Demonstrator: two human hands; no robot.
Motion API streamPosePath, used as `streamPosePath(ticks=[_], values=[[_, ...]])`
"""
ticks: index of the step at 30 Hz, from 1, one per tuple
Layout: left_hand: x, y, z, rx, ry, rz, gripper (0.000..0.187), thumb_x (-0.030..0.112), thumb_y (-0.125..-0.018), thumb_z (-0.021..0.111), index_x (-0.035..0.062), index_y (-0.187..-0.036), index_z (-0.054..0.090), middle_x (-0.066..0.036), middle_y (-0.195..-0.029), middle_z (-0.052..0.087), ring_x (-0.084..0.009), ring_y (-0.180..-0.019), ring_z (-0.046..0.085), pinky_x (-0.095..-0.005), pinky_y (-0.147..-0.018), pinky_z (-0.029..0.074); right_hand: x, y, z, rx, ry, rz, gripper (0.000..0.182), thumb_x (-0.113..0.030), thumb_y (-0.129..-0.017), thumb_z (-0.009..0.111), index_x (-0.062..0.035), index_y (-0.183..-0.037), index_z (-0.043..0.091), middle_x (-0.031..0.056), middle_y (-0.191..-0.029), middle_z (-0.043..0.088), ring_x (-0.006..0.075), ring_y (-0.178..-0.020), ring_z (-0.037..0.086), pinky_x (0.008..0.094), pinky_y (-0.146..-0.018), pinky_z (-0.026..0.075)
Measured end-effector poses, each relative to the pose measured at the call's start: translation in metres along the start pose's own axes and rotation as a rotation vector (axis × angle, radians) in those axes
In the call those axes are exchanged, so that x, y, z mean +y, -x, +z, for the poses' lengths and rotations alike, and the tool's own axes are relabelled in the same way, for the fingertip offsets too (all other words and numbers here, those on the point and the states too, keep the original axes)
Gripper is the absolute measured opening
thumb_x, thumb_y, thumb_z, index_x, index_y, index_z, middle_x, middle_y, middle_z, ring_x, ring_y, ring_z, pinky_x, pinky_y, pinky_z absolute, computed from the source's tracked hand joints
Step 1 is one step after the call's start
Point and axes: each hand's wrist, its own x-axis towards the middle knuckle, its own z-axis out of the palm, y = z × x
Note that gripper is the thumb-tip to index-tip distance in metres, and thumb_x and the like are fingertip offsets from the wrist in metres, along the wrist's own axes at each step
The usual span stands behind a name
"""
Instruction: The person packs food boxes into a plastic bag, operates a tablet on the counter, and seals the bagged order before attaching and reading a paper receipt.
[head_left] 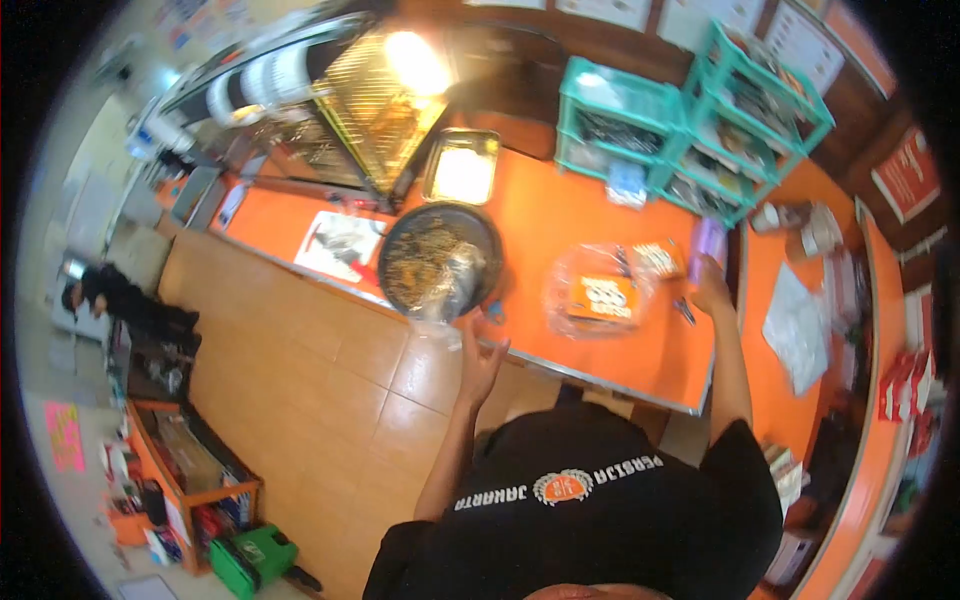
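Touches a purple cylindrical item (707,243) with the right hand (712,290), near the right edge of the counter (630,370); cannot tell whether pinching it. Holds the left hand (482,366) spread near the round pan (388,282). Expect it, the purple item, light and smooth, perhaps slippery; grip around the middle.

Both bare forearms reach forward from the body, well apart. The left forearm (447,462) slants up to a raised left hand (482,368) — fingers parted, grasping nothing. The right arm (732,385) stretches farther — right hand (712,290) curled in a grip.
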Motion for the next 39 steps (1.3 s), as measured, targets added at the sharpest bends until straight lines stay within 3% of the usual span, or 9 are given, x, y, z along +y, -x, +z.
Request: streamPosePath(ticks=[2, 4, 10, 15, 22, 28, 32, 34, 39], values=[[0.035, -0.021, 0.047, -0.056, -0.192, 0.002, 0.100, 0.034, -0.089, 0.082, 0.0036, -0.161, 0.021, -0.017, -0.154, 0.037, -0.0320, -0.139, 0.041, -0.0452, -0.108, 0.042, -0.001, -0.010, 0.016, -0.111, 0.005, -0.087, 0.138, -0.023, -0.059, 0.097, -0.0146, -0.166, 0.009, 0.0253, -0.167, 0.020, 0.0505, -0.153, 0.018, 0.0585, -0.123, 0.030], [0.042, -0.043, 0.082, -0.054, -0.367, 0.230, 0.111, 0.031, -0.083, 0.088, 0.0025, -0.162, 0.017, -0.019, -0.156, 0.035, -0.0329, -0.134, 0.044, -0.0470, -0.105, 0.043, 0.029, -0.039, 0.080, -0.006, 0.035, -0.295, 0.127, -0.014, -0.061, 0.092, -0.0136, -0.165, 0.019, 0.0242, -0.169, 0.013, 0.0470, -0.156, 0.016, 0.0565, -0.125, 0.026], [0.027, -0.075, 0.112, -0.039, -0.518, 0.103, 0.096, 0.009, -0.081, 0.083, -0.0008, -0.159, 0.027, -0.017, -0.135, 0.052, -0.0305, -0.114, 0.052, -0.0433, -0.097, 0.045, -0.037, -0.104, 0.063, -0.363, 0.162, -0.323, 0.134, -0.013, -0.062, 0.093, -0.0179, -0.167, 0.009, 0.0172, -0.174, 0.006, 0.0377, -0.160, 0.004, 0.0601, -0.128, 0.011], [0.052, -0.090, 0.112, -0.213, -0.620, -0.067, 0.087, 0.001, -0.079, 0.077, 0.0040, -0.156, 0.037, -0.014, -0.114, 0.061, -0.0279, -0.098, 0.060, -0.0387, -0.086, 0.050, -0.021, -0.157, 0.071, -0.390, 0.093, -0.319, 0.127, -0.036, -0.058, 0.095, -0.0043, -0.158, 0.024, 0.0235, -0.153, 0.044, 0.0426, -0.143, 0.043, 0.0567, -0.124, 0.027], [0.025, -0.104, 0.113, -0.272, -0.729, 0.002, 0.070, 0.006, -0.079, 0.080, 0.0050, -0.142, 0.049, -0.014, -0.104, 0.067, -0.0294, -0.084, 0.066, -0.0416, -0.071, 0.052, -0.126, -0.106, -0.128, -0.058, -0.509, -0.369, 0.117, -0.031, -0.068, 0.094, -0.0008, -0.157, 0.025, 0.0268, -0.148, 0.045, 0.0413, -0.139, 0.046, 0.0488, -0.119, 0.036], [0.026, -0.130, 0.116, -0.220, -0.484, -0.191, 0.021, 0.019, -0.102, 0.063, -0.0016, -0.101, 0.065, -0.007, -0.067, 0.056, -0.0145, -0.063, 0.056, -0.0348, -0.056, 0.043, -0.223, -0.033, -0.044, -0.046, -1.013, -0.526, 0.118, -0.052, -0.068, 0.093, 0.0038, -0.151, 0.031, 0.0274, -0.142, 0.047, 0.0368, -0.137, 0.048, 0.0427, -0.113, 0.041], [0.007, -0.129, 0.103, -0.097, -0.037, -0.224, 0.029, 0.023, -0.109, 0.056, -0.0028, -0.102, 0.068, -0.001, -0.079, 0.061, -0.0070, -0.073, 0.053, -0.0272, -0.064, 0.043, -0.210, -0.012, -0.055, -0.510, -0.737, -0.357, 0.119, -0.051, -0.065, 0.094, 0.0030, -0.151, 0.032, 0.0263, -0.145, 0.045, 0.0398, -0.138, 0.045, 0.0453, -0.110, 0.041], [0.003, -0.128, 0.101, -0.117, 0.024, -0.230, 0.036, 0.026, -0.111, 0.053, -0.0011, -0.089, 0.063, -0.002, -0.082, 0.060, -0.0084, -0.076, 0.053, -0.0279, -0.067, 0.042, -0.192, -0.002, -0.038, -0.096, -0.332, -0.597, 0.118, -0.050, -0.064, 0.092, 0.0012, -0.153, 0.033, 0.0247, -0.144, 0.048, 0.0399, -0.136, 0.047, 0.0502, -0.106, 0.039], [0.025, -0.114, 0.120, -0.249, 0.195, -0.177, 0.030, 0.022, -0.111, 0.051, 0.0004, -0.093, 0.063, -0.002, -0.084, 0.060, -0.0092, -0.079, 0.054, -0.0274, -0.074, 0.044, -0.186, -0.009, -0.043, -0.277, -0.107, -0.465, 0.115, -0.046, -0.067, 0.088, -0.0015, -0.156, 0.032, 0.0230, -0.143, 0.050, 0.0376, -0.137, 0.047, 0.0532, -0.108, 0.036]])
